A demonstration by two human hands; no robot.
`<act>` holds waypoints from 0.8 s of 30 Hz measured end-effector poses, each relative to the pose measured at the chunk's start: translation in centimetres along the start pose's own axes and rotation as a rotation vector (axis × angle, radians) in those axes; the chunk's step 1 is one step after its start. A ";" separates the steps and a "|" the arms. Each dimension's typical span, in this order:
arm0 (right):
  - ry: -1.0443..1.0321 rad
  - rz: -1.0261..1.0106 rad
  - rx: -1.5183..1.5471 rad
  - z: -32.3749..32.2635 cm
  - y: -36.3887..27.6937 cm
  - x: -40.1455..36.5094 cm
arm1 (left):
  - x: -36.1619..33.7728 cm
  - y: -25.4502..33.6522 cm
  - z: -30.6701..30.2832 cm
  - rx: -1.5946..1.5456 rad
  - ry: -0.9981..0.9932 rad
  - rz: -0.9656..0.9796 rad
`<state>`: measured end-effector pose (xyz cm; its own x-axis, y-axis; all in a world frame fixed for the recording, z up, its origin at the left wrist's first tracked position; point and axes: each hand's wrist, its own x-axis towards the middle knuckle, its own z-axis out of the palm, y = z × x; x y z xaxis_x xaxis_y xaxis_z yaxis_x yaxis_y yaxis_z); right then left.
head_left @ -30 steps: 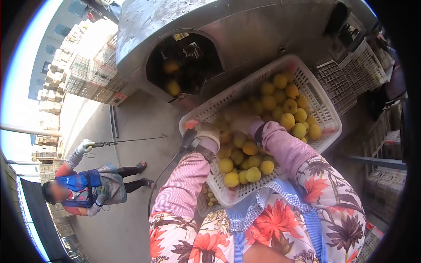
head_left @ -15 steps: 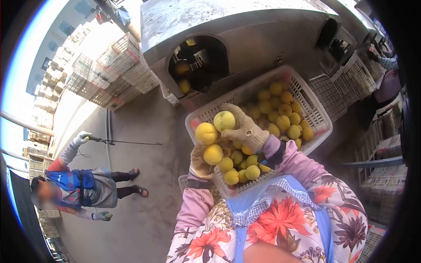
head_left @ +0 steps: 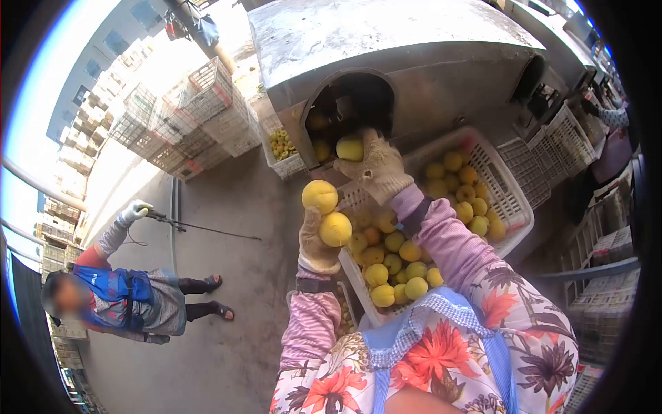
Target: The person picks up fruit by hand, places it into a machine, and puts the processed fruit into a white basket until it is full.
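My left hand (head_left: pixel 315 247), in a tan work glove, is closed around two yellow peaches (head_left: pixel 336 229) stacked one above the other. My right hand (head_left: pixel 380 170), gloved too, grips a greenish-yellow peach (head_left: pixel 349 148) at the mouth of a dark arched opening (head_left: pixel 365 96) in a metal machine (head_left: pixel 441 76). Another peach (head_left: pixel 321 150) shows just inside that opening. Beneath my hands sits a white plastic crate (head_left: pixel 514 196) with many yellow peaches (head_left: pixel 416 270). My right forearm hides the middle of the crate.
A smaller crate of fruit (head_left: pixel 289 165) stands left of the machine. Stacked crates (head_left: pixel 186 124) rise behind it. At left a person (head_left: pixel 131 290) in a blue vest holds a thin rod (head_left: pixel 214 231). More crates (head_left: pixel 565 131) and another person (head_left: pixel 614 138) are at right.
My right hand has moved up and away from my left hand, carrying the greenish-yellow peach to the machine's opening. My left hand keeps its two peaches. The person at left lowered one arm.
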<state>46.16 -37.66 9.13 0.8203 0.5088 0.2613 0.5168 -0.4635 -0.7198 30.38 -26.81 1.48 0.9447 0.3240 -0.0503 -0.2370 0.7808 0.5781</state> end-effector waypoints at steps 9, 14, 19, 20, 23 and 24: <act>-0.034 -0.204 -0.448 5.0 4.0 10.4 | -1.0 -0.9 -0.6 -0.130 0.012 -0.083; -0.055 -0.183 0.013 -2.9 -3.1 3.7 | -0.5 -1.0 -1.9 -0.192 -0.093 -0.195; -0.359 -0.212 0.483 0.8 0.8 -5.2 | 0.6 -1.7 0.5 -0.271 -0.085 -0.286; -0.379 -0.080 0.619 1.4 1.3 -5.1 | 0.6 -2.2 0.5 -0.220 -0.101 -0.287; -0.209 -0.039 0.428 0.8 0.8 -3.4 | 1.4 -2.8 0.6 -0.126 -0.011 -0.335; -0.106 -0.054 0.334 1.1 1.2 -1.8 | 2.5 -3.2 -0.4 -0.067 -0.025 -0.312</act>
<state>45.00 -38.28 7.07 0.7552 0.6064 0.2489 0.4355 -0.1805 -0.8819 33.41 -28.33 -0.81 0.9792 0.0513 -0.1963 0.0510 0.8741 0.4831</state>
